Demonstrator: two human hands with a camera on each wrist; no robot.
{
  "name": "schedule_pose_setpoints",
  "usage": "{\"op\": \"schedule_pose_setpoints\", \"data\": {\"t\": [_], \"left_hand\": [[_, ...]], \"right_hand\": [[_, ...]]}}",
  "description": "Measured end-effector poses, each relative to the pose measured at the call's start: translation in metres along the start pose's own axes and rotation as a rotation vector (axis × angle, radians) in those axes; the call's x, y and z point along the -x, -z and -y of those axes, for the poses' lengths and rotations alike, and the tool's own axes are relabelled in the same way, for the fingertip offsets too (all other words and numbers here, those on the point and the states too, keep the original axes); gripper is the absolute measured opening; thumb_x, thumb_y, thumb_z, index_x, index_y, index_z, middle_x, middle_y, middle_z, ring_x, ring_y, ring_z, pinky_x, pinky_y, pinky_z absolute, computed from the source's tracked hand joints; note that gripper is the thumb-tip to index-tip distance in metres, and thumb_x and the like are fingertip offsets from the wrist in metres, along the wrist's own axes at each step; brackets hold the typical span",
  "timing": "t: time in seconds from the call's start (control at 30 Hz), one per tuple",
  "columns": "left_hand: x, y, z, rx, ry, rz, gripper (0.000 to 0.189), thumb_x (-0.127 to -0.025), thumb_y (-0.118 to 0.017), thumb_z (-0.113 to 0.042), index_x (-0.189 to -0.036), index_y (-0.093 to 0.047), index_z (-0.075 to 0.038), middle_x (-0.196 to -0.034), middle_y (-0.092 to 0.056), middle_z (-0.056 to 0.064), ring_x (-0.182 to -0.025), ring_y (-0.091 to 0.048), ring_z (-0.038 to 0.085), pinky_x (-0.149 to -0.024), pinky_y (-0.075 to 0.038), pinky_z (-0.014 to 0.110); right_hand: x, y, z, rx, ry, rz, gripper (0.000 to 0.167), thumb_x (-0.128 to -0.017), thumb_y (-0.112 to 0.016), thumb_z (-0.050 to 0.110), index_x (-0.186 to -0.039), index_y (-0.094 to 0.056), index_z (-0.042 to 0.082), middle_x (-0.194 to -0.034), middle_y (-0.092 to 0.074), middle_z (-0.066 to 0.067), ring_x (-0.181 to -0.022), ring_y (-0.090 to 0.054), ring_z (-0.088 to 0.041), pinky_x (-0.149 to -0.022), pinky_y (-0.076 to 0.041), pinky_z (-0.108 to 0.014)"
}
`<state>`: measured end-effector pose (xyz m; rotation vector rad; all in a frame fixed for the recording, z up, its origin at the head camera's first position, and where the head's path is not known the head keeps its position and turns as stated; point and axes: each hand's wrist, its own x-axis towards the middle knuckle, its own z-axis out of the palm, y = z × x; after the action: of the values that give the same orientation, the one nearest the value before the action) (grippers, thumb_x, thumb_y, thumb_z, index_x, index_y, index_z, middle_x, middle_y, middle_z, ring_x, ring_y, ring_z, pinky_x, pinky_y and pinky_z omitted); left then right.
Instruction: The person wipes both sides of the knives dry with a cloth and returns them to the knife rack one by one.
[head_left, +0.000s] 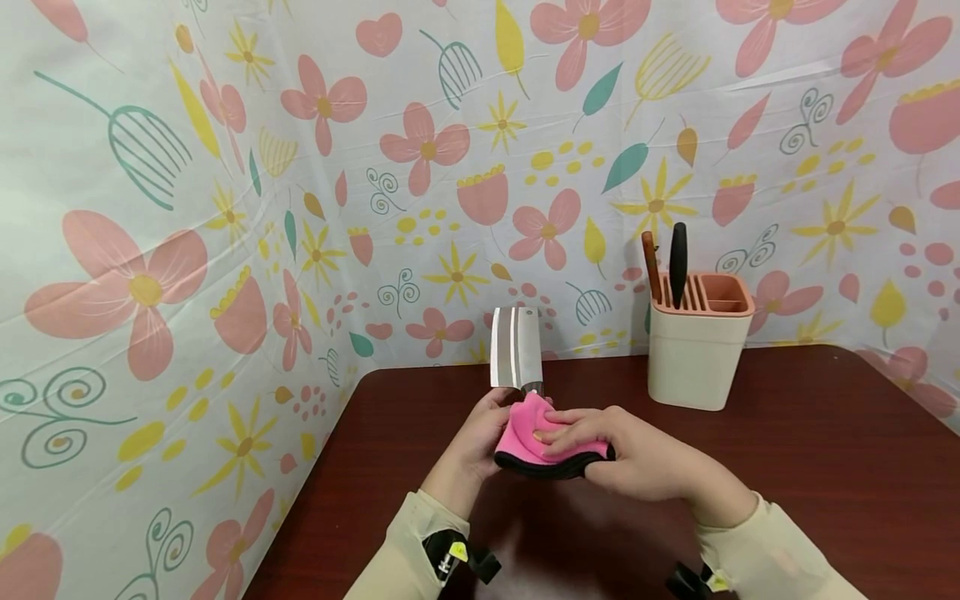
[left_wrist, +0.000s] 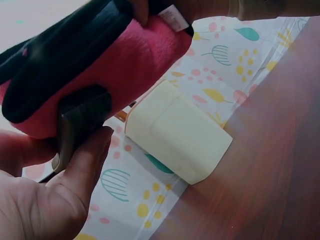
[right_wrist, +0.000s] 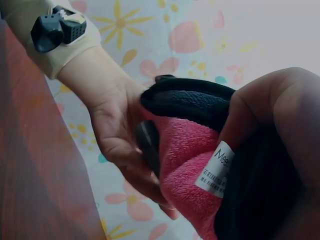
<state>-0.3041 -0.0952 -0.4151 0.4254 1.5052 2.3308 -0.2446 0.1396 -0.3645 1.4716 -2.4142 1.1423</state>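
A cleaver (head_left: 517, 346) stands blade up over the table, its broad steel blade pointing toward the back wall. My left hand (head_left: 476, 437) grips it low down, where blade meets handle. In the left wrist view, thumb and fingers pinch beside the dark handle (left_wrist: 82, 117). A pink cloth (head_left: 528, 433) with a black border covers most of that handle. My right hand (head_left: 633, 454) holds the cloth, fingers pressed on top and thumb underneath. A white printed label (right_wrist: 216, 170) on the cloth shows in the right wrist view.
A cream knife block (head_left: 693, 358) with an orange slotted top stands at the back right of the dark brown table (head_left: 825, 467). An orange-brown handle (head_left: 651, 265) and a black handle (head_left: 678, 262) stick up from it. Behind hangs a flower-patterned curtain (head_left: 457, 225).
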Motion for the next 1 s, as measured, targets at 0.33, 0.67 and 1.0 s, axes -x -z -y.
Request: {"op": "schedule_pose_setpoints", "data": {"t": [0.33, 0.67, 1.0], "left_hand": [[0.0, 0.001, 0.001, -0.043, 0.061, -0.01, 0.045, -0.104, -0.052, -0.007, -0.148, -0.045, -0.006, -0.119, -0.071, 0.008, -0.094, -0.077, 0.016, -0.081, -0.063, 0.027], [0.002, -0.004, 0.002, 0.008, 0.078, -0.006, 0.035, -0.103, -0.048, -0.001, -0.137, -0.046, -0.011, -0.091, -0.071, -0.007, -0.07, -0.07, 0.003, -0.058, -0.056, 0.02], [0.003, -0.007, 0.002, -0.032, 0.085, 0.03, 0.026, -0.105, -0.049, -0.007, -0.127, -0.058, -0.019, -0.08, -0.072, -0.004, -0.066, -0.068, 0.006, -0.052, -0.052, 0.023]], "right_hand": [[0.002, 0.007, 0.007, -0.087, 0.039, 0.103, 0.059, -0.079, -0.06, -0.012, -0.119, -0.077, 0.027, -0.123, -0.075, 0.009, -0.134, -0.062, -0.023, -0.107, -0.049, -0.024], [0.011, 0.028, -0.003, -0.352, 0.018, -0.059, 0.06, -0.077, -0.05, -0.024, -0.122, -0.074, 0.007, -0.135, -0.069, -0.016, -0.122, -0.067, -0.012, -0.041, -0.051, -0.026], [-0.003, -0.008, -0.031, 0.003, -0.059, -0.353, 0.064, -0.082, -0.06, -0.015, -0.141, -0.063, 0.009, -0.145, -0.061, -0.015, -0.101, -0.073, -0.013, -0.077, -0.053, -0.014]]}}
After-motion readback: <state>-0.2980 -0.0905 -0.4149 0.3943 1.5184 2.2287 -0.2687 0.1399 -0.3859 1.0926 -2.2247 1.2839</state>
